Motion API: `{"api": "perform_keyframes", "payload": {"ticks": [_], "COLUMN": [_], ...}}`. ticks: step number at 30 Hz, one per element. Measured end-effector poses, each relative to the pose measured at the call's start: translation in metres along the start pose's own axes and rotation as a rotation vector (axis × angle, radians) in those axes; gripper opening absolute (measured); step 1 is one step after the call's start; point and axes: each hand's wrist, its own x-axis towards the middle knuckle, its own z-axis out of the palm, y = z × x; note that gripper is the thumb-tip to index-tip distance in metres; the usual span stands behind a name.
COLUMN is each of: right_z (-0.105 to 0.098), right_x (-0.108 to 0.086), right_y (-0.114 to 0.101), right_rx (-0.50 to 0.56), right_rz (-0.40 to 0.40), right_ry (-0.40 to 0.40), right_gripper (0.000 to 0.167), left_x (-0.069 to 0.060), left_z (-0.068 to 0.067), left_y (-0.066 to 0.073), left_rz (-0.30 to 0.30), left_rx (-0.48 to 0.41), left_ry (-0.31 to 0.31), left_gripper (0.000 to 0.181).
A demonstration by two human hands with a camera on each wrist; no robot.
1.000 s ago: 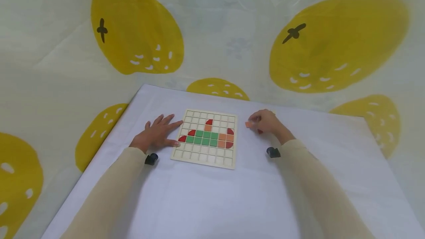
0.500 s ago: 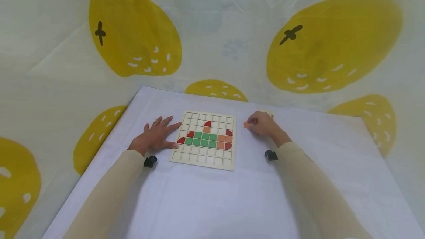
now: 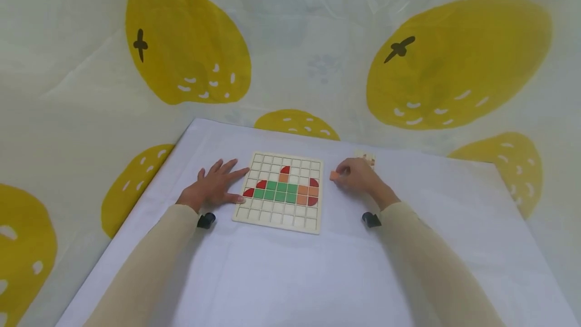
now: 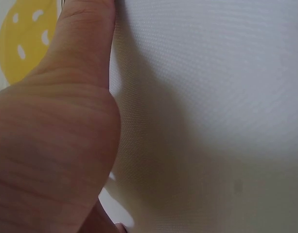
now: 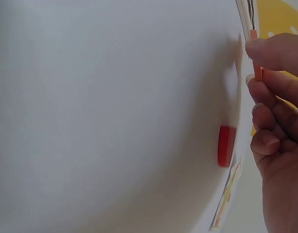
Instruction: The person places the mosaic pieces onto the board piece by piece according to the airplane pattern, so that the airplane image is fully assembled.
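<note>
A pale wooden grid board (image 3: 277, 220) lies on the white table with green, orange and red tiles set in several of its cells. My left hand (image 3: 211, 185) rests flat with its fingers spread, index finger and thumb at the board's left edge. Right of the board, my right hand (image 3: 360, 178) pinches an orange square tile (image 3: 334, 175) between thumb and fingers. In the right wrist view this tile (image 5: 256, 58) stands on edge in the pinch, above the table. A red tile (image 5: 226, 146) lies on the table below that hand; the hand hides it in the head view.
A small printed card (image 3: 366, 155) lies behind my right hand near the table's back edge. Black wrist cameras (image 3: 206, 220) sit by both sleeves, close to the tabletop. A cloth printed with yellow fruit (image 3: 188, 39) hangs behind the table.
My right hand has moved slightly left and nearer to me with the orange tile. More of the card behind it shows, and the red tile is now covered. My left hand stays put.
</note>
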Motion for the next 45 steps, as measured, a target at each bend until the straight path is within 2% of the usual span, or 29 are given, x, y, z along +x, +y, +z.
{"api": "perform_keyframes", "payload": {"ticks": [6,12,22,36,45], "right_z": [0.007,0.010,0.017,0.029,0.038], "right_x": [-0.008,-0.014,-0.023,-0.033,-0.037], "right_y": [-0.012,-0.022,-0.042,-0.066,-0.076], "right_rx": [0.000,0.027,0.050,0.042,0.006], "right_rz": [-0.079,-0.036,-0.028,-0.138,-0.213], "right_ry": [0.017,-0.015,-0.050,-0.064,-0.068], "right_gripper": [0.035,0.035,0.033,0.022,0.029], "left_x": [-0.002,-0.003,-0.004,-0.005,-0.002], "left_z": [0.000,0.000,-0.003,-0.007,-0.004], "left_y": [0.001,0.002,0.000,0.001,0.002], "left_rz": [0.004,0.006,0.010,0.009,0.001], "left_rx": [0.000,-0.008,0.002,-0.005,-0.014], "left_ry": [0.003,0.013,0.016,-0.003,-0.005], "left_gripper": [0.096,0.095,0.095,0.095,0.096]}}
